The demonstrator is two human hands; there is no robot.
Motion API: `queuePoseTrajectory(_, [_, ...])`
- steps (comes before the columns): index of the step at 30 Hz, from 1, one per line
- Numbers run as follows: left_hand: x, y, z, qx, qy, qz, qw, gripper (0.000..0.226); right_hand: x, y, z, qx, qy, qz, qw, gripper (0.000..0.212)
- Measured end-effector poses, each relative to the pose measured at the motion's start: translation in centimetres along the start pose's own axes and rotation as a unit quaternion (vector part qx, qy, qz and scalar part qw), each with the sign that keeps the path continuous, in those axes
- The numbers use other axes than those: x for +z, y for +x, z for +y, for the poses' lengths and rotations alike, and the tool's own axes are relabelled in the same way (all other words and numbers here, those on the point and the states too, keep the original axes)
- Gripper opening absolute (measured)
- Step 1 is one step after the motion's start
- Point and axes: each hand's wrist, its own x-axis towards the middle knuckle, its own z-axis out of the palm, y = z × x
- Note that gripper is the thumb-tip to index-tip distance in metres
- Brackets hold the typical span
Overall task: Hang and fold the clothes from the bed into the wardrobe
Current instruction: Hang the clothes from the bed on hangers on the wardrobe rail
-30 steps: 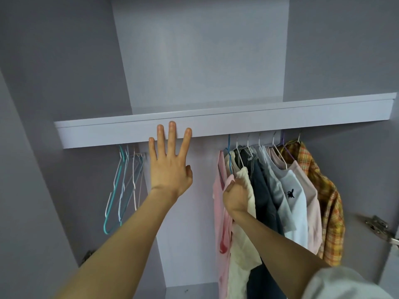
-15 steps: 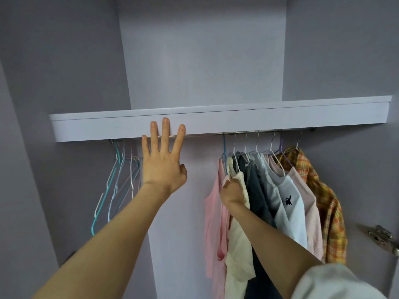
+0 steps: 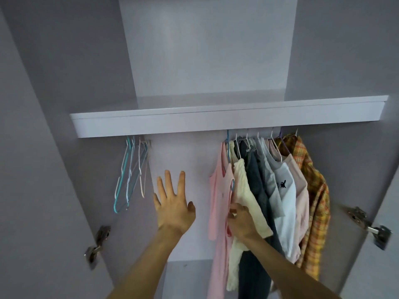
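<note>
While your left hand (image 3: 173,209) is hovering at lower centre of the frame with fingers spread and straight, holding nothing, your right hand (image 3: 241,223) is working at the row of hung clothes just right of centre.

Item: right hand. Fingers are curling into the fabric between the pink top (image 3: 218,201) and the cream top (image 3: 246,197); whether it is pinching one garment or merely parting the two, I cannot tell.

Item: hung clothes. They are hanging packed together from the centre to the right of the frame, under the shelf (image 3: 216,124): pink top, cream top, a dark garment (image 3: 255,182), a white shirt with a small black print (image 3: 282,190), a pale pink shirt (image 3: 302,197), a plaid shirt (image 3: 317,190).

Item: empty hangers (image 3: 129,175). They are hanging bunched at upper left, well apart from the clothes.

Item: the bed is lying outside the frame.

Risks: the garments are crowding tightly, so a downward tug is likely dragging a neighbour's shoulder off its wire hanger. The pink top is sitting at the open end of the row, so a sideways push is risking tilting its hanger and letting the fabric slide off. The door hinges (image 3: 371,225) at lower right are likely snagging any sleeve swung wide.
</note>
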Motion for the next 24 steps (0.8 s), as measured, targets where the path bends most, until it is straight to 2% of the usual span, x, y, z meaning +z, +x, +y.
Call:
queuePoseTrajectory(6, [4.7, -8.5, -4.3, -0.103, -0.062, -0.122, 0.985, 0.064, 1.2, -6.2, 2.1, -0.001, -0.021, -0.227, 0.974, 0.024])
queuePoseTrajectory(10, [5.2, -13.8, -6.6, -0.145, -0.068, -0.133, 0.978, 0.054, 2.6, -8.9, 1.5, -0.027, -0.042, -0.310, 0.949, 0.023])
queuePoseTrajectory(14, [4.7, -19.3, -7.4, -0.207, -0.105, -0.082, 0.969, 0.047, 4.5, -11.4, 1.2, -0.126, -0.079, -0.344, 0.927, 0.025])
queuePoseTrajectory(18, [4.9, -27.4, -7.6, -0.308, -0.104, -0.018, 0.946, 0.043, 7.5, -15.1, 2.4, -0.217, -0.101, -0.394, 0.887, 0.028])
queuePoseTrajectory(22, [4.7, -37.1, -6.6, -0.434, -0.101, 0.033, 0.895, 0.039, 10.5, -20.8, 3.4, -0.280, -0.110, -0.479, 0.824, 0.028])
queuePoseTrajectory(24, [3.7, -43.3, -5.5, -0.503, -0.104, 0.057, 0.856, 0.038, 11.9, -25.5, 3.6, -0.309, -0.118, -0.537, 0.776, 0.028])
